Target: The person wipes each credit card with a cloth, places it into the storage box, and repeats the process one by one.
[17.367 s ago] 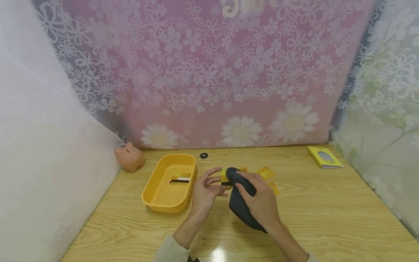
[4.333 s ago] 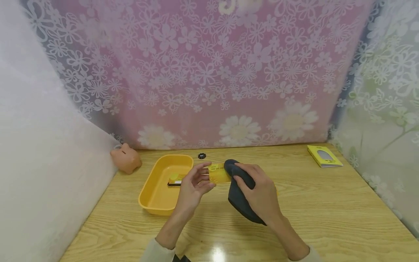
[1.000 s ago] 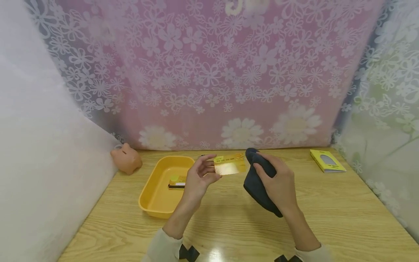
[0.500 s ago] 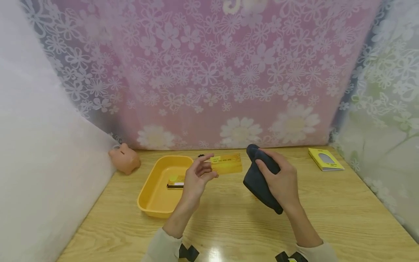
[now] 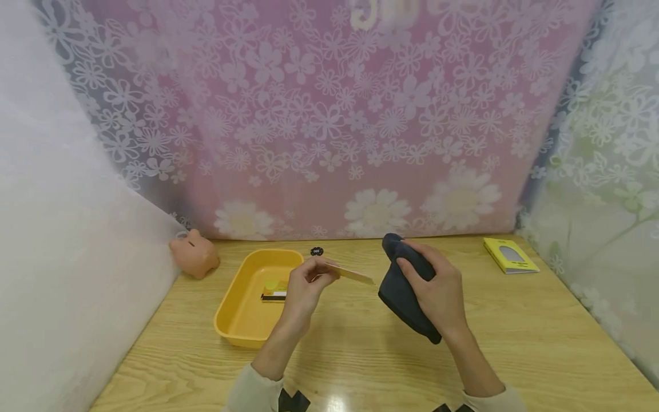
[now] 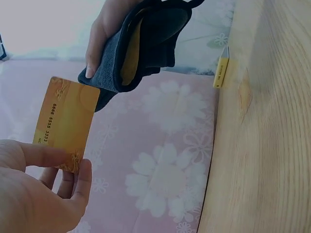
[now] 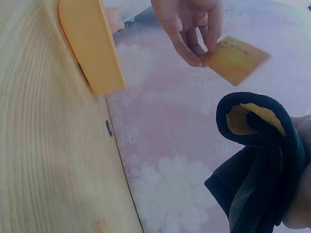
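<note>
Between thumb and fingers my left hand pinches a gold bank card by one end, above the table. Edge-on in the head view, the card shows its printed number in the left wrist view. My right hand grips a folded dark blue cloth with a yellow inner side. Cloth and card are apart in the head view, the cloth to the right. Left of my left hand stands a yellow tray, with a striped yellow card inside, partly hidden by that hand.
A black poker chip lies behind the tray. At the back left stands a pink piggy bank, and a yellow booklet lies back right. In the left wrist view an orange patch shows on the table.
The cloth was against the card 4.3 s ago and has since come away. Over the last half second the card turned from face-on to edge-on. Several cards lay on the right 17.4 s ago.
</note>
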`<state>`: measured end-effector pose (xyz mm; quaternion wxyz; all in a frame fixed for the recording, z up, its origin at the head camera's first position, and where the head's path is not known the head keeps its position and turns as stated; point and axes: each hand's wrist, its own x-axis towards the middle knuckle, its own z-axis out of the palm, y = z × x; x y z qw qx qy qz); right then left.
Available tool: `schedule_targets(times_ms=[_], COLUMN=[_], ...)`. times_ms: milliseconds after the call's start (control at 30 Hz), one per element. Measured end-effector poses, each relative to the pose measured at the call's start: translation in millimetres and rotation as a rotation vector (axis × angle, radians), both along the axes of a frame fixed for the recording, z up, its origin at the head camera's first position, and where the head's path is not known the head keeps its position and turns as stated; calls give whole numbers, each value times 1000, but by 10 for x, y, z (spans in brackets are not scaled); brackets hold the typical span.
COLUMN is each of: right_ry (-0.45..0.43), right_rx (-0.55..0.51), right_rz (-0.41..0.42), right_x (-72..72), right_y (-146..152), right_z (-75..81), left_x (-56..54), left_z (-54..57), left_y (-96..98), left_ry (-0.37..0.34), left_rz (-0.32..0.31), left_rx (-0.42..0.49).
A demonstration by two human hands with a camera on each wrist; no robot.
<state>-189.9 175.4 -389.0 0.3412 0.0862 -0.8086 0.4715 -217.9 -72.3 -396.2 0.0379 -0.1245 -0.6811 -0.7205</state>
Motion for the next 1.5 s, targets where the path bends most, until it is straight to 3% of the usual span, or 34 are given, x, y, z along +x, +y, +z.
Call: schedule_targets(times_ms=[300,533,867,1133,1500], right_ry=[-9,11,12,41,48], right_rx=[-1,2,-9,-10,9], right_rz=[21,17,47,117,147], right_x=[23,23,53,55,66], right_y=[-56,-70,-109,-202,-279], right_z=[0,-3,7,-22,-50], left_x=[48,59,65,55,22], left_z=[30,38,25,10,-22], left_y=[-20,-10,-10,16,9], left_ry=[46,52,59,32,4], left_rz=[29,-61,-135,-103,-98], left_rx=[-22,19,70,1,12])
